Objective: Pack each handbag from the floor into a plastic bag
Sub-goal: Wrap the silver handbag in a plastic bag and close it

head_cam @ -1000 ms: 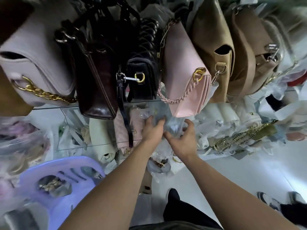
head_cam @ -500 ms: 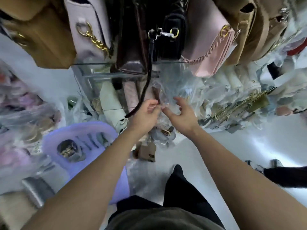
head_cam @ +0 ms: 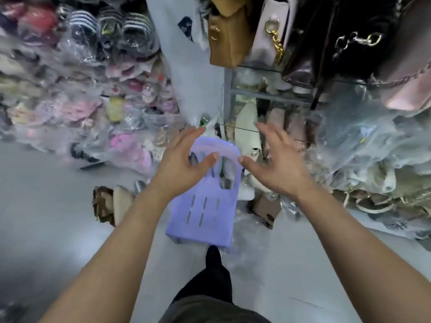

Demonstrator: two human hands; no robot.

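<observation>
Purple stool [head_cam: 205, 217] below both hands | left hand [head_cam: 184, 169] and right hand [head_cam: 277, 169] spread wide, empty | beige handbag [head_cam: 122, 203] on floor [head_cam: 58, 217], 8 o'clock from left hand, long axis 12-to-6, left hand nearer

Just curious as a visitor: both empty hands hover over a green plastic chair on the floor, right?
Not green: the head view shows the plastic chair is purple. The left hand and right hand do hover over it, empty.

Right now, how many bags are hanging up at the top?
5: a tan bag, then rightward a pale bag with a gold chain, a dark brown bag, a black bag and a pink bag at the edge. More may be cut off.
</observation>
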